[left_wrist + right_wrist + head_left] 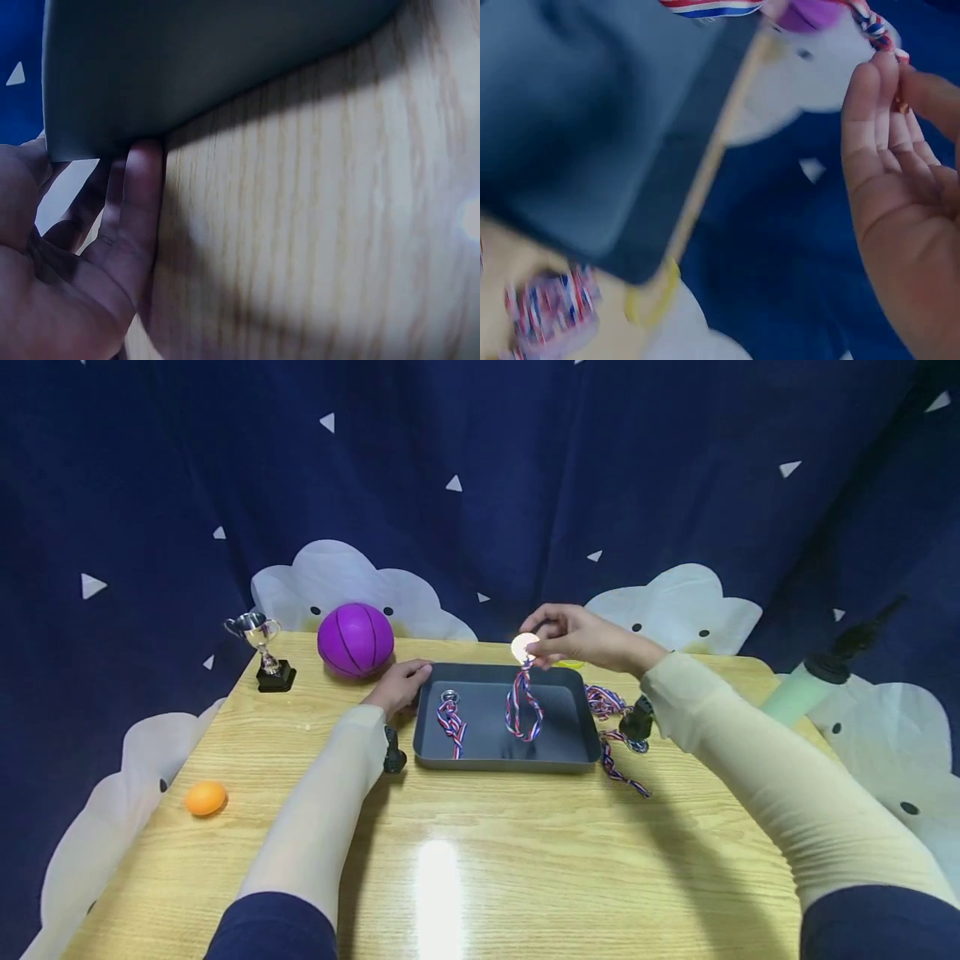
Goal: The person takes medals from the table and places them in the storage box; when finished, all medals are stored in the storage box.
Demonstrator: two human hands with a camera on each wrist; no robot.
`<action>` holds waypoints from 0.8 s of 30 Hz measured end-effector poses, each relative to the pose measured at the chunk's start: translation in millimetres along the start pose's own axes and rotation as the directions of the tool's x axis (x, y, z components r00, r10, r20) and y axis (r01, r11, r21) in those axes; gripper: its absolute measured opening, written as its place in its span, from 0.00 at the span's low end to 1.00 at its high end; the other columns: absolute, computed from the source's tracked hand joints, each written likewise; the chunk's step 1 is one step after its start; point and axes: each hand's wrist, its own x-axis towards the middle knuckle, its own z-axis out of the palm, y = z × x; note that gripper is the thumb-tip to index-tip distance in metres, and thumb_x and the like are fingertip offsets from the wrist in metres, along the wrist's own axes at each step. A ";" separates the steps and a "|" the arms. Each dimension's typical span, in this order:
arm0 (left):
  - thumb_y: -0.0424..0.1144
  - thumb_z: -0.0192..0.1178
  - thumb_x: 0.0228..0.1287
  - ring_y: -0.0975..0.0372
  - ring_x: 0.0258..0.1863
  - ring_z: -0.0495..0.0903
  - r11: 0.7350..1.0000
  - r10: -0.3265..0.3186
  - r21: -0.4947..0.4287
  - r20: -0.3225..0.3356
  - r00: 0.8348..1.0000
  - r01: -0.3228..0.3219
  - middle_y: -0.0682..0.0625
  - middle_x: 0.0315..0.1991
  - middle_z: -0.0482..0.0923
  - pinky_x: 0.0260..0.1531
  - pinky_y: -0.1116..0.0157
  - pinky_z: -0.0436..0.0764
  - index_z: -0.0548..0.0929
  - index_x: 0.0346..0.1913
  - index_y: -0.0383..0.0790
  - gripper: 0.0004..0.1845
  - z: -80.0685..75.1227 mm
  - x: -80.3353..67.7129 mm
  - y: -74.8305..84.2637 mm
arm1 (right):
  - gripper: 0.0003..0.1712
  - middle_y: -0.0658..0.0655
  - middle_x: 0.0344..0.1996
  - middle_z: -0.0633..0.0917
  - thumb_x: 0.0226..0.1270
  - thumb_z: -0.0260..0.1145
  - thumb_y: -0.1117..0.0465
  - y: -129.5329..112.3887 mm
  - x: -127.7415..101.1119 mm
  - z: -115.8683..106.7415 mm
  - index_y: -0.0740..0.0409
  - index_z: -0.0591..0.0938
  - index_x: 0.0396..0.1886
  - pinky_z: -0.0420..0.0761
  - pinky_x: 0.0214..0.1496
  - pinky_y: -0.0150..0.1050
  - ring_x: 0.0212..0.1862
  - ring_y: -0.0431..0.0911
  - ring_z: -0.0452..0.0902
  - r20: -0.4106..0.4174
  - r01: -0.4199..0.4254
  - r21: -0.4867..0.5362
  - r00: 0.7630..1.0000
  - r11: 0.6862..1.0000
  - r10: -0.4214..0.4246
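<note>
A medal (525, 647) shines brightly in the head view, pinched between the thumb and fingers of my right hand (572, 633). Its red, white and blue ribbon (512, 714) dangles in a loop over the dark grey tray (487, 765). In the right wrist view, the right hand (904, 161) holds the twisted ribbon end (881, 34) by the medal, mostly hidden by the fingers. My left hand (402, 685) grips the tray's back left corner, its fingers (141, 180) against the tray wall. Inside the tray, at the left, lies another medal with ribbon (452, 722).
Right of the tray lie bundled medal ribbons (603, 702) and another ribbon (618, 768). A yellow object (570, 665) sits behind the tray. At the left are a purple ball (356, 640), a trophy cup (262, 652) and an orange ball (206, 797). A green bottle (806, 689) stands at the right.
</note>
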 end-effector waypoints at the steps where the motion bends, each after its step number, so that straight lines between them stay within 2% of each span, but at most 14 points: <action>1: 0.49 0.42 0.87 0.50 0.61 0.77 1.000 -0.001 -0.002 0.002 1.000 0.001 0.41 0.76 0.70 0.57 0.52 0.86 0.67 0.80 0.47 0.26 0.1 0.0 0.0 | 0.15 0.51 0.33 0.88 0.76 0.63 0.71 4.2 8.6 8.2 0.68 0.74 0.58 0.90 0.44 0.35 0.34 0.41 0.86 0.018 -0.010 -0.018 1.000 1.000 0.011; 6: 0.49 0.42 0.87 0.51 0.61 0.77 1.000 -0.001 0.001 0.006 1.000 0.001 0.41 0.75 0.70 0.56 0.52 0.86 0.67 0.80 0.47 0.26 0.6 0.7 -0.6 | 0.14 0.52 0.31 0.87 0.76 0.63 0.72 26.5 43.3 41.1 0.71 0.73 0.56 0.88 0.40 0.32 0.32 0.39 0.84 0.084 -0.063 -0.068 0.994 0.996 0.068; 9: 0.49 0.42 0.87 0.50 0.62 0.77 1.000 0.013 0.011 0.007 1.000 -0.013 0.41 0.75 0.70 0.57 0.52 0.86 0.67 0.80 0.47 0.26 0.7 1.7 -0.5 | 0.14 0.53 0.30 0.86 0.74 0.63 0.75 38.6 57.9 54.5 0.71 0.73 0.55 0.87 0.39 0.33 0.31 0.39 0.83 0.079 -0.097 -0.100 0.991 0.990 0.105; 13: 0.49 0.42 0.87 0.48 0.64 0.77 0.999 0.029 0.033 0.003 1.000 -0.029 0.41 0.77 0.69 0.60 0.50 0.85 0.67 0.80 0.47 0.26 -0.1 1.2 0.1 | 0.12 0.56 0.30 0.85 0.71 0.63 0.77 50.7 72.1 70.4 0.71 0.74 0.51 0.89 0.40 0.36 0.31 0.40 0.82 0.053 -0.133 -0.195 0.988 0.972 0.146; 19: 0.50 0.42 0.87 0.47 0.66 0.77 0.999 0.026 0.047 -0.003 1.000 -0.026 0.41 0.78 0.68 0.62 0.49 0.84 0.66 0.80 0.47 0.27 -2.3 0.2 -0.5 | 0.10 0.58 0.34 0.86 0.70 0.66 0.75 55.9 81.9 89.8 0.69 0.77 0.47 0.91 0.43 0.41 0.33 0.42 0.83 0.002 -0.184 -0.365 0.980 0.913 0.198; 24: 0.50 0.42 0.87 0.49 0.64 0.76 0.998 0.036 0.059 -0.006 0.999 -0.036 0.42 0.77 0.68 0.59 0.52 0.85 0.67 0.80 0.47 0.26 -2.9 1.8 -2.0 | 0.03 0.59 0.33 0.87 0.69 0.66 0.75 57.3 85.3 95.5 0.67 0.81 0.38 0.89 0.39 0.36 0.32 0.42 0.82 -0.039 -0.166 -0.515 0.985 0.841 0.171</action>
